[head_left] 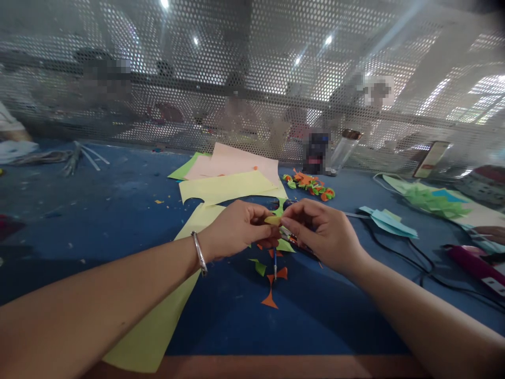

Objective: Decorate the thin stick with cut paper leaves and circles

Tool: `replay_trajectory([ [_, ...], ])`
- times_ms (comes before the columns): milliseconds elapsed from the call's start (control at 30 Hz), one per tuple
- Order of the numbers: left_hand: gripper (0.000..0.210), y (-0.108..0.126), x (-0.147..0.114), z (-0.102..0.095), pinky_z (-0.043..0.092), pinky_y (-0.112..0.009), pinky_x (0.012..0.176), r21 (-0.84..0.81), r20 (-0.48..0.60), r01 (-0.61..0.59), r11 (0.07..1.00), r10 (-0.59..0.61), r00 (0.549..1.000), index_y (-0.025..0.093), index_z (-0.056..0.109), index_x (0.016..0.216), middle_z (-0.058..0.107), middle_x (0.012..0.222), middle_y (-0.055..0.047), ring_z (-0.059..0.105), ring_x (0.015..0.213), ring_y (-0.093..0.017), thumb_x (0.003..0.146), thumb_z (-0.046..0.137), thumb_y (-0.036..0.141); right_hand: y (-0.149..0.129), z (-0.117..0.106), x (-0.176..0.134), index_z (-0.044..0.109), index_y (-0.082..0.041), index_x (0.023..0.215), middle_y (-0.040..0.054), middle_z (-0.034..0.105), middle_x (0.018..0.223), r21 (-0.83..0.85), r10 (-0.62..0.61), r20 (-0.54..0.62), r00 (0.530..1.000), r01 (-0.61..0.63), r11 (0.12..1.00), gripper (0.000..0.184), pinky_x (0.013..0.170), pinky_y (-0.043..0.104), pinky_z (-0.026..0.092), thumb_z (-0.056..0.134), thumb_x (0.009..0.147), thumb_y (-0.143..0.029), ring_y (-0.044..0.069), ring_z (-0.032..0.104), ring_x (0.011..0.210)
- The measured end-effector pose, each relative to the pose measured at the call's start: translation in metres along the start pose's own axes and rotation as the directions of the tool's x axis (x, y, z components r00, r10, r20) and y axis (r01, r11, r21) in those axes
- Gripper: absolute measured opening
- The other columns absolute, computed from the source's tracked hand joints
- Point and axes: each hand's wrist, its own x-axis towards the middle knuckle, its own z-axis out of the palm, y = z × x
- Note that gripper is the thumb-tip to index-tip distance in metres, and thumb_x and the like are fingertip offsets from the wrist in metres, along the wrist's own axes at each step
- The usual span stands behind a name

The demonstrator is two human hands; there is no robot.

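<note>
Here, left hand (235, 229) and right hand (328, 232) pinch a yellow paper sliver (272, 220).

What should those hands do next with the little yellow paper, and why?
Perhaps gently curl the small yellow paper piece: the left hand and right hand meet at it, and the orange and green pieces heaped beyond them look curled.
</note>
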Motion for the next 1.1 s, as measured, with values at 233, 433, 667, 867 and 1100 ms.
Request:
replay_trajectory([
  [233, 0.017, 0.000, 0.000, -0.002, 0.058, -0.027, 0.070, 0.045, 0.017, 0.008, 0.999, -0.009, 1.000, 0.012, 0.071, 0.082, 0.074, 0.077, -0.005, 0.072, 0.072, -0.015, 0.086, 0.069, 0.029, -0.003, 0.000, 0.000, 0.066, -0.020, 0.090, -0.0024, 0.060, 0.068, 0.066, 0.047, 0.037, 0.998, -0.049, 0.997, 0.017, 0.047, 0.022, 0.037, 0.063, 0.092, -0.037, 0.008, 0.049, 0.050],
  [433, 0.018, 0.000, -0.001, -0.006, 0.052, -0.022, 0.062, 0.130, -0.001, -0.016, 0.991, 0.016, 1.000, 0.012, 0.071, 0.073, 0.072, 0.070, -0.004, 0.067, 0.064, -0.012, 0.083, 0.071, 0.028, -0.005, 0.001, 0.001, 0.065, -0.019, 0.090, -0.0042, 0.056, 0.060, 0.124, 0.084, 0.067, 0.994, -0.092, 0.988, 0.020, 0.043, 0.021, 0.036, 0.064, 0.091, -0.039, 0.007, 0.047, 0.044],
  [667, 0.029, -0.005, -0.001, -0.009, 0.050, -0.024, 0.062, 0.189, 0.040, -0.130, 0.973, 0.125, 0.991, 0.012, 0.074, 0.073, 0.069, 0.072, -0.005, 0.063, 0.066, -0.013, 0.084, 0.070, 0.039, -0.005, 0.000, 0.002, 0.064, -0.019, 0.088, -0.0047, 0.055, 0.058, 0.154, 0.107, 0.089, 0.990, -0.120, 0.981, 0.021, 0.042, 0.019, 0.037, 0.065, 0.091, -0.039, 0.007, 0.048, 0.044],
  [867, 0.032, -0.007, 0.000, -0.011, 0.051, -0.024, 0.063, 0.233, 0.051, -0.159, 0.959, 0.151, 0.987, 0.012, 0.075, 0.075, 0.070, 0.073, -0.006, 0.063, 0.067, -0.013, 0.085, 0.069, 0.042, -0.005, -0.001, 0.001, 0.064, -0.019, 0.088, -0.0045, 0.056, 0.057, 0.112, 0.093, 0.108, 0.990, -0.105, 0.988, 0.021, 0.043, 0.020, 0.035, 0.064, 0.091, -0.040, 0.006, 0.046, 0.043],
  [1100, 0.026, -0.001, -0.002, -0.008, 0.054, -0.024, 0.062, 0.152, -0.004, -0.044, 0.987, 0.045, 0.999, 0.013, 0.074, 0.072, 0.072, 0.071, -0.007, 0.066, 0.063, -0.013, 0.078, 0.076, 0.039, -0.005, -0.001, 0.002, 0.067, -0.019, 0.088, -0.0032, 0.056, 0.058, 0.063, 0.066, 0.077, 0.995, -0.071, 0.996, 0.020, 0.044, 0.022, 0.036, 0.064, 0.091, -0.039, 0.009, 0.047, 0.046],
])
